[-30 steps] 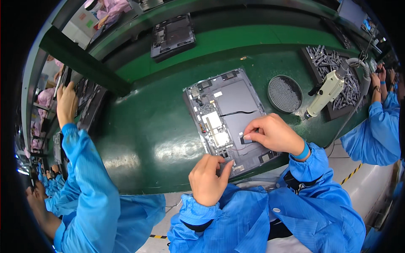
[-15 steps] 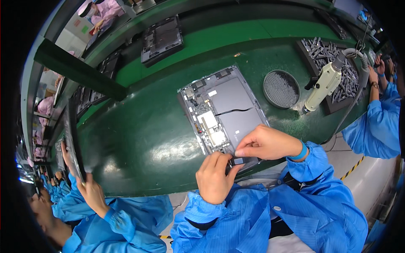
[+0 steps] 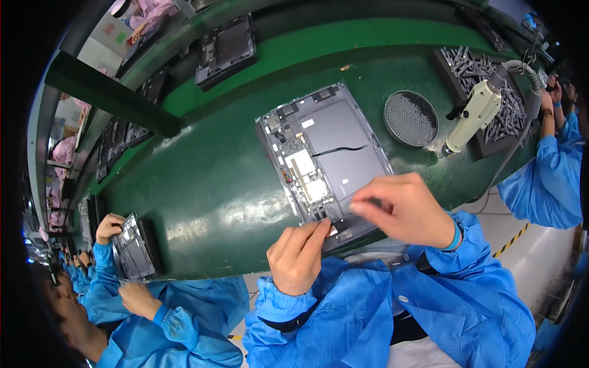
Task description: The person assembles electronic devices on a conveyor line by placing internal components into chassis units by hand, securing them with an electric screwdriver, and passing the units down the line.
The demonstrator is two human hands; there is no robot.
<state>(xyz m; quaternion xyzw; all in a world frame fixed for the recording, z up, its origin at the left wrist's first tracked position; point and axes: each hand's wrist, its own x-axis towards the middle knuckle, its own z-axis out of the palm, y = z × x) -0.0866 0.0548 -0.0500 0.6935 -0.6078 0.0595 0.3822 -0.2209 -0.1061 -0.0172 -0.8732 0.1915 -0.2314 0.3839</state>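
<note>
Left hand (image 3: 294,260) palm-down, fingers bent; right hand (image 3: 410,211), thumb near forefinger.

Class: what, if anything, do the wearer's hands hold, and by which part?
The left hand is at the near end of the open device; any hold there cannot be told. The same goes for the right hand, over the device.

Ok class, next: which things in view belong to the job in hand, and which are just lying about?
Likely part of the job:
open grey casing, under the right hand and by the left hand
circuit board and black cable, inside the casing

Apparently just lying about:
round dish
pale handheld tool
dark tray of grey parts
second casing, farther off
</note>
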